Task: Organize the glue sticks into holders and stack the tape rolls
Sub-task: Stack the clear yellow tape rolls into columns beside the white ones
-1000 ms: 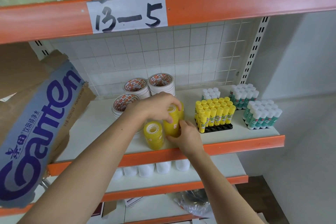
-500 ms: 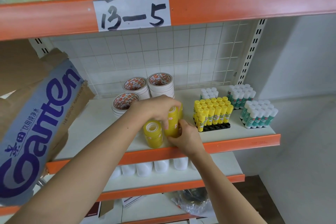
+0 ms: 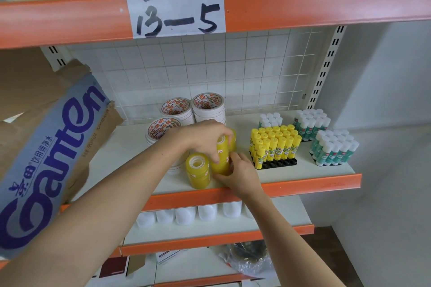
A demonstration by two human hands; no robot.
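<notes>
Tape rolls first: your left hand [image 3: 205, 138] comes over the top of a tall yellow tape stack [image 3: 221, 158], fingers curled round its upper end. Your right hand [image 3: 238, 173] grips the same stack low down from the front right, fingers wrapped at its base. That stack stands near the front edge of the white shelf [image 3: 121, 147], with more yellow just behind it, mostly hidden by your left hand. A shorter yellow tape stack [image 3: 198, 171] sits touching it on the left, upright, white core showing on top.

Behind your left forearm are 3 stacks of white tape rolls [image 3: 207, 108] with red-printed cores, 2 at the back, 1 in front.

Glue sticks sit to the right, apart from the tape. Yellow glue sticks [image 3: 275, 144] stand upright in a black holder [image 3: 277, 164]; its front row of sockets is open. 3 groups of white-capped green glue sticks [image 3: 333, 149] stand behind and to the right of it.

A Ganten cardboard box [image 3: 51, 161] leans at the left end. The beam above carries a paper label [image 3: 177, 15] reading 13-5.
</notes>
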